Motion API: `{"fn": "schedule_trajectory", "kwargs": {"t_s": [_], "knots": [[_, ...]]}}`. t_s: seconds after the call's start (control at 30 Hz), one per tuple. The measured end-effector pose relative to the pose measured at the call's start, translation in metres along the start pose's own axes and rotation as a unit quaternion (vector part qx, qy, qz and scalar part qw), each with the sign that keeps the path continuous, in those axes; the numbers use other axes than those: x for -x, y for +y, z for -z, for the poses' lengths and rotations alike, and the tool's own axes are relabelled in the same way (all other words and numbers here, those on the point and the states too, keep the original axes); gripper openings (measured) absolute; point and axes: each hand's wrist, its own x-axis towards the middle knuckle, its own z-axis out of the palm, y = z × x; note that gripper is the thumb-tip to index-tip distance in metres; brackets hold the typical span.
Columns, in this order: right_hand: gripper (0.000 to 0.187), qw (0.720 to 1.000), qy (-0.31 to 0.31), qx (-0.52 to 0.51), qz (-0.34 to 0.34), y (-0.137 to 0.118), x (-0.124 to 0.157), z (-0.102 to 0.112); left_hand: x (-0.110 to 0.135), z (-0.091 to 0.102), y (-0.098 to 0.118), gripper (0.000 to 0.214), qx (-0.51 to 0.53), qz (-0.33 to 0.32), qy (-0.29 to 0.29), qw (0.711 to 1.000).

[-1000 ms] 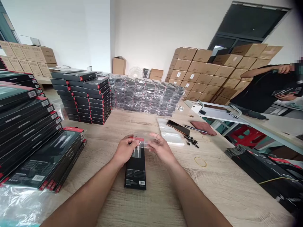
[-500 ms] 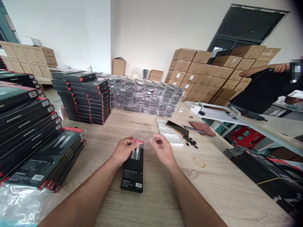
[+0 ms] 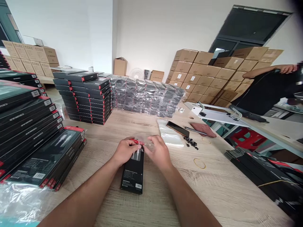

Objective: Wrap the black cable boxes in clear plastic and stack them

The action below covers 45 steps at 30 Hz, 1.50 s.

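Note:
A flat black product box (image 3: 133,173) with a red top edge lies lengthwise on the wooden table (image 3: 165,201) in front of me. My left hand (image 3: 124,152) is closed on the box's far end. My right hand (image 3: 157,152) pinches the clear plastic sleeve at that same end, fingers curled over it. Both hands meet at the red edge.
Stacks of black boxes (image 3: 30,126) stand at my left and further back (image 3: 85,94), with wrapped bundles (image 3: 146,94) behind. Clear bags (image 3: 170,135), a phone (image 3: 177,128), small black parts (image 3: 192,143) and a rubber band (image 3: 200,163) lie to the right. A person in black (image 3: 267,90) stands at far right by cartons (image 3: 213,75).
My right hand, which had opened away from the sleeve half a second ago, has come back left and closed on it. The box has stayed almost in place.

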Motion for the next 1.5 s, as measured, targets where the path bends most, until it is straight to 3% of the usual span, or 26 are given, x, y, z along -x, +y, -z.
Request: {"fn": "schedule_trajectory", "kwargs": {"t_s": [0.07,0.17,0.23,0.33,0.47,0.53,0.7,0.93,1.03,1.2,1.3,1.4,1.5], "knots": [[0.017,1.0,-0.004,-0.008,0.013,0.003,-0.002,-0.002,-0.001,0.001,-0.001,0.027,-0.015,0.014,-0.001,1.0],[0.016,0.997,0.047,-0.046,-0.029,0.015,-0.006,-0.002,-0.001,0.004,0.001,0.019,-0.052,-0.037,-0.013,0.998],[0.014,0.992,0.089,-0.057,-0.069,0.027,-0.008,0.001,0.002,0.007,0.006,0.031,-0.036,-0.049,-0.035,0.998],[0.014,0.987,0.111,-0.043,-0.111,0.041,-0.008,0.004,0.01,0.01,0.013,0.068,0.05,0.054,-0.091,0.993],[0.019,0.994,0.04,-0.055,-0.082,0.043,-0.005,-0.001,0.017,0.011,0.016,0.068,0.157,0.173,-0.187,0.954],[0.018,0.995,-0.018,-0.09,-0.051,0.039,-0.004,-0.006,0.017,0.01,0.016,0.067,0.171,0.186,-0.187,0.949],[0.017,0.982,-0.09,-0.155,-0.054,0.033,-0.001,-0.009,0.011,0.007,0.013,0.058,0.093,0.131,-0.096,0.982],[0.022,0.986,-0.119,-0.111,0.023,0.023,-0.004,0.005,0.008,0.006,0.005,0.061,0.027,0.039,-0.043,0.998],[0.025,0.987,-0.126,-0.085,0.053,0.021,-0.004,0.007,0.007,0.006,0.004,0.054,0.021,0.003,-0.039,0.999],[0.03,0.989,-0.111,-0.048,0.086,0.021,-0.005,0.005,0.006,0.005,0.005,0.041,0.044,-0.011,-0.097,0.994],[0.027,0.997,-0.066,-0.018,0.034,0.022,-0.006,0.004,0.007,0.003,0.007,0.041,0.041,0.006,-0.091,0.995],[0.011,0.996,-0.04,0.007,-0.085,0.024,-0.006,0.002,0.008,0.001,0.01,0.037,0.045,0.028,-0.08,0.995],[0.016,0.977,-0.054,-0.091,-0.188,0.028,-0.005,-0.002,0.007,0.001,0.01,0.033,0.069,0.033,-0.076,0.994]]}}
